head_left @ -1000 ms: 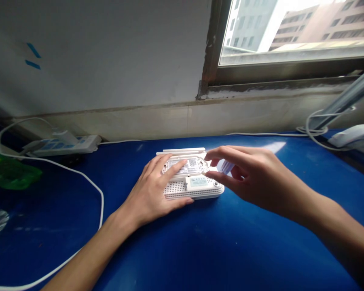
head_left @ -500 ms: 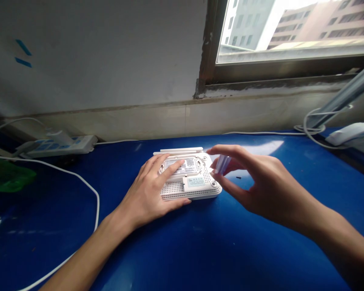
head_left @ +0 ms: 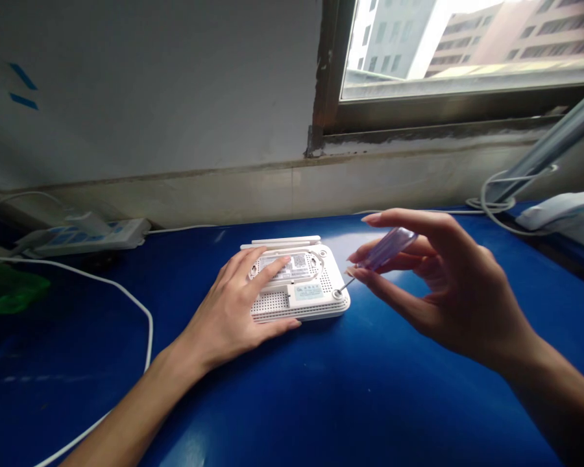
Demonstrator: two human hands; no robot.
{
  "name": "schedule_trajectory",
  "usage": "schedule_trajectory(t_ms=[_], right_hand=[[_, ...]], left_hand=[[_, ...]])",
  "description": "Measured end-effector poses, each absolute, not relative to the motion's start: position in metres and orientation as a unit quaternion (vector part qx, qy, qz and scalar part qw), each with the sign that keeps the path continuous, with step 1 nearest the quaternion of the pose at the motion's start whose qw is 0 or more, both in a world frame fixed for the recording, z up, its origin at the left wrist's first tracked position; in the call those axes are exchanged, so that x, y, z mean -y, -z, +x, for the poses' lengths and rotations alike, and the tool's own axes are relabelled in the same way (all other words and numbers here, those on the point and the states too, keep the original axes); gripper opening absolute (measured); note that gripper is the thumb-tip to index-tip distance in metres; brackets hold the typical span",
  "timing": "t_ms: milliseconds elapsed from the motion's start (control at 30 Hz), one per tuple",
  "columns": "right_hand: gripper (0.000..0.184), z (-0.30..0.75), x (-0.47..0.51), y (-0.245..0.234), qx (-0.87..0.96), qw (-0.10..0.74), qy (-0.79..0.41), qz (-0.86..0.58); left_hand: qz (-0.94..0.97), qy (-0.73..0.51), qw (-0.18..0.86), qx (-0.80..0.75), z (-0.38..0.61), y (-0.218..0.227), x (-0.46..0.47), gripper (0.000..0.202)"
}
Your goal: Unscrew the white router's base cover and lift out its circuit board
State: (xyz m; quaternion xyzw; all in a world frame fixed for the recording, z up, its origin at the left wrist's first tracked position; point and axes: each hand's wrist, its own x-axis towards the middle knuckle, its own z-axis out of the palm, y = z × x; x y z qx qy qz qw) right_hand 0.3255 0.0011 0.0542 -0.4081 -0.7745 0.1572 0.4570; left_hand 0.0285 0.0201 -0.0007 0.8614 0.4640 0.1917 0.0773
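Observation:
A white Wi-Fi router [head_left: 327,275] lies upside down on the blue table, its vented underside and labels facing up. My left hand [head_left: 236,295] grips it from the left, fingers across the underside and thumb along the front edge. Between the thumb and fingers of my right hand [head_left: 448,285] is a small screwdriver [head_left: 387,250] with a clear purple handle. Its thin shaft slants down to the left, and the tip is at the round recess [head_left: 337,294] in the router's front right corner. The router's antennas [head_left: 286,240] are folded along its far side.
A white power strip [head_left: 126,235] with a plug stands at the back left. A white cable [head_left: 148,324] curves down the left side, near a green plastic item [head_left: 17,290]. At the back right, a metal pole [head_left: 540,152] has cable wrapped round its base.
My right hand has tilted the screwdriver over to the right, so its shaft now shows. The dark screw seen on the table is now hidden. My left hand stays on the router.

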Motion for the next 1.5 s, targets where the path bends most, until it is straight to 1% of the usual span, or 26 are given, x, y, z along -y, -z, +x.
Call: schedule_trajectory(t_ms=[133, 200, 300, 367, 400, 433, 467, 533, 633, 733, 900, 1200, 1500], right_hand=[[0.06, 0.327, -0.002, -0.058, 0.752, 0.485, -0.181, -0.409], [0.06, 0.329, -0.003, -0.06, 0.733, 0.505, -0.201, -0.41], [0.059, 0.332, -0.007, -0.063, 0.705, 0.531, -0.231, -0.409], [0.059, 0.335, -0.01, -0.064, 0.69, 0.543, -0.249, -0.409], [0.059, 0.337, -0.011, -0.064, 0.685, 0.546, -0.254, -0.41], [0.059, 0.34, -0.013, -0.065, 0.68, 0.549, -0.255, -0.413], [0.059, 0.343, -0.014, -0.065, 0.675, 0.552, -0.253, -0.418], [0.061, 0.352, -0.019, -0.066, 0.662, 0.561, -0.243, -0.433], [0.06, 0.371, -0.03, -0.063, 0.635, 0.579, -0.227, -0.459], [0.06, 0.392, -0.042, -0.055, 0.614, 0.584, -0.218, -0.484], [0.063, 0.412, -0.052, -0.042, 0.6, 0.576, -0.223, -0.508], [0.065, 0.416, -0.053, -0.042, 0.604, 0.56, -0.234, -0.516], [0.066, 0.417, -0.054, -0.038, 0.613, 0.547, -0.24, -0.518]], left_hand=[[0.86, -0.201, 0.035, -0.467, 0.035, -0.009, -0.018, 0.09], [0.858, -0.227, 0.03, -0.459, 0.046, -0.019, -0.016, 0.084], [0.86, -0.266, 0.089, -0.425, 0.073, -0.033, -0.017, 0.059], [0.861, -0.281, 0.138, -0.401, 0.094, -0.038, -0.021, 0.051], [0.863, -0.29, 0.155, -0.384, 0.104, -0.04, -0.025, 0.039], [0.868, -0.292, 0.167, -0.364, 0.112, -0.04, -0.029, 0.019], [0.875, -0.291, 0.173, -0.346, 0.12, -0.039, -0.035, 0.011], [0.886, -0.286, 0.16, -0.33, 0.133, -0.037, -0.047, 0.012], [0.926, -0.176, 0.088, -0.322, 0.15, -0.037, -0.066, 0.013], [0.945, -0.113, 0.07, -0.298, 0.168, -0.04, -0.08, 0.012], [0.959, -0.05, 0.049, -0.274, 0.195, -0.038, -0.089, 0.016], [0.963, -0.043, 0.056, -0.26, 0.195, -0.03, -0.09, 0.021], [0.959, -0.068, 0.086, -0.261, 0.19, -0.031, -0.087, 0.018]])
